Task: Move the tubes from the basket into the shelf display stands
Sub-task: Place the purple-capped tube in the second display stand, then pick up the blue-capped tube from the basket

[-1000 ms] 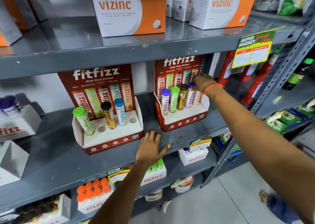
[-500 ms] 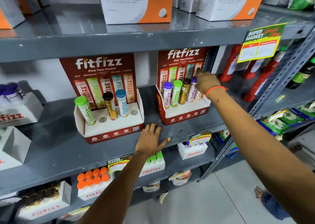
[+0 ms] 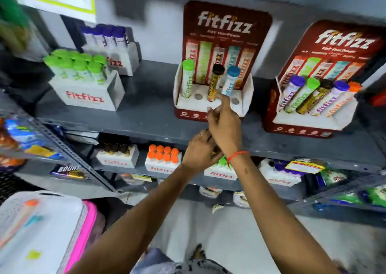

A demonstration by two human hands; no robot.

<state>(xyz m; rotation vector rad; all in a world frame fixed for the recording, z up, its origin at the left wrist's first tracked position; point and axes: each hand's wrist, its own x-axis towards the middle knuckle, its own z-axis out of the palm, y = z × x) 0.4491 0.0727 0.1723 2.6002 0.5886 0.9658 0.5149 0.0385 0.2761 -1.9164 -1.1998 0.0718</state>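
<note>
At centre frame, the right hand [image 3: 224, 125] is raised before the middle stand [image 3: 213, 98], fingers loosely curled around nothing visible. The left hand [image 3: 200, 150] is seen just below, overlapped by it; its grip cannot be told. Three tubes [image 3: 215, 81] are held in the middle stand, five in the right stand [image 3: 313, 106]. A basket [image 3: 81, 232] with blurred tubes is shown at lower left.

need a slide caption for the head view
Both hands meet before a half-filled fitfizz stand; the neighbouring stand is full, the basket waits lower left.
</note>
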